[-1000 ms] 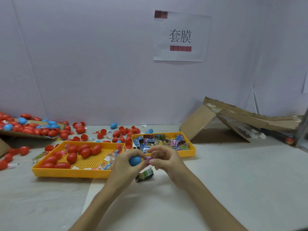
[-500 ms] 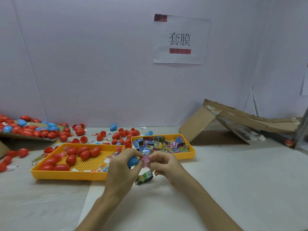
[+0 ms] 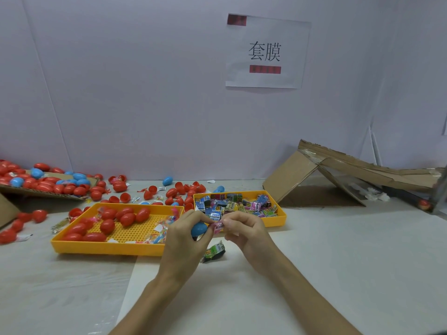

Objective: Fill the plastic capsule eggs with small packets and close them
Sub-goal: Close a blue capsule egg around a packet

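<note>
Now: left hand (image 3: 186, 235) grips blue egg (image 3: 199, 229), right hand (image 3: 244, 233) pinches pink packet (image 3: 217, 226) touching it. Hold egg steady, fold packet small, push fully inside before closing.

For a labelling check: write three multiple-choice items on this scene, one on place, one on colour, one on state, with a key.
1. Where lies the crumpled green-and-black packet?
A. in a yellow tray
B. on cardboard
C. on the white table

2. What colour is the plastic capsule egg in the left hand?
A. blue
B. red
C. yellow

3. What does the right hand do?
A. rests flat
B. pinches a small pink packet
C. grips a red egg

1 C: it lies on the table below the hands.
2 A: blue shows in its grip.
3 B: it holds the packet beside the egg.
</note>
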The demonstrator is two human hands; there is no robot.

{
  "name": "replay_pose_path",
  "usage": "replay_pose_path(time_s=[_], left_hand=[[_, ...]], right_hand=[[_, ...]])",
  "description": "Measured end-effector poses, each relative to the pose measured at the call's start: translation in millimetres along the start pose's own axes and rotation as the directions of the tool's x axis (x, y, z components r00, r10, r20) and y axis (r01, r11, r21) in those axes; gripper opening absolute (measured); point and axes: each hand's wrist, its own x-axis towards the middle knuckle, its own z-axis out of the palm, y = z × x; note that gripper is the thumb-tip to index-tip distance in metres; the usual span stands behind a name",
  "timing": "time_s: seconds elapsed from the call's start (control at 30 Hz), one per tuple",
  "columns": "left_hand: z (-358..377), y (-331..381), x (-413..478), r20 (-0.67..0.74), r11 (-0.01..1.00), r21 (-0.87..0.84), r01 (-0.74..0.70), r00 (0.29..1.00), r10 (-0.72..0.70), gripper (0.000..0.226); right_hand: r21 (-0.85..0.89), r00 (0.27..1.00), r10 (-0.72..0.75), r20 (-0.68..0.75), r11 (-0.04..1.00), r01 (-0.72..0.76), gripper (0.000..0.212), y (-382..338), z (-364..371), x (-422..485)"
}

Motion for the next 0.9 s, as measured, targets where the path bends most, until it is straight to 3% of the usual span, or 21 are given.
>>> replay_pose_path(time_s=[0.3, 0.47, 0.57, 0.63, 0.73, 0.9], left_hand=[[0, -2, -1, -0.021, 0.997, -0.024, 0.08, 0.997, -0.081, 0.02], [-4, 5, -1, 0.127, 0.903, -0.335, 0.269, 0.963, -0.239, 0.032], [-3, 5, 2, 0.171, 0.833, -0.422, 0.357, 0.934, -0.313, 0.037], [-2, 6, 3, 0.173, 0.825, -0.428, 0.369, 0.93, -0.326, 0.028], [-1, 3, 3, 0.172, 0.824, -0.433, 0.366, 0.931, -0.323, 0.038], [-3, -3, 5, 0.167, 0.792, -0.477, 0.382, 0.923, -0.346, 0.034]], right_hand=[[-0.038, 0.994, 0.106, 0.038, 0.994, -0.104, 0.01, 3, 1, 0], [0.018, 0.991, 0.102, -0.083, 0.995, -0.1, 0.009, -1, -1, 1], [0.05, 0.984, 0.099, -0.151, 0.994, -0.093, 0.012, -6, -3, 1], [0.043, 0.978, 0.104, -0.183, 0.994, -0.098, 0.006, -7, -3, 2], [0.012, 0.97, 0.105, -0.22, 0.994, -0.105, 0.013, -7, -3, 2], [-0.008, 0.971, 0.1, -0.219, 0.995, -0.104, 0.012, -9, -3, 2]])
